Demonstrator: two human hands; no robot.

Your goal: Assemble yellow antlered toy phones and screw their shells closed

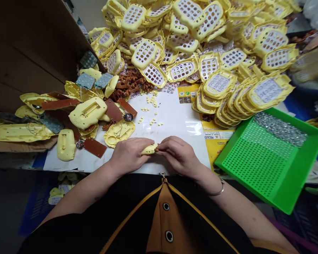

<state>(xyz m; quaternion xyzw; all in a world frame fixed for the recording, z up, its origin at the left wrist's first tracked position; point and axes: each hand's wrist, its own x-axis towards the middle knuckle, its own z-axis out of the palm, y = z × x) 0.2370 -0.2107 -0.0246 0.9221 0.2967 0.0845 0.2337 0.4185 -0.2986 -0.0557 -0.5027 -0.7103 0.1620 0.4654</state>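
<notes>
My left hand (128,153) is curled around a small yellow plastic shell (149,149) at the near edge of the white sheet (172,123). My right hand (176,153) meets it from the right, fingertips pinched against the shell's end. Most of the shell is hidden under my fingers. Small pale yellow buttons (151,111) lie scattered on the sheet just beyond my hands. A yellow back shell with wires (119,132) lies left of my left hand.
A big heap of yellow keypad front shells (201,46) fills the far side. Brown circuit boards (95,147), grey rubber pads (85,80) and yellow shells lie left by a cardboard wall (29,46). A green perforated tray (265,158) with silver screws (281,128) sits right.
</notes>
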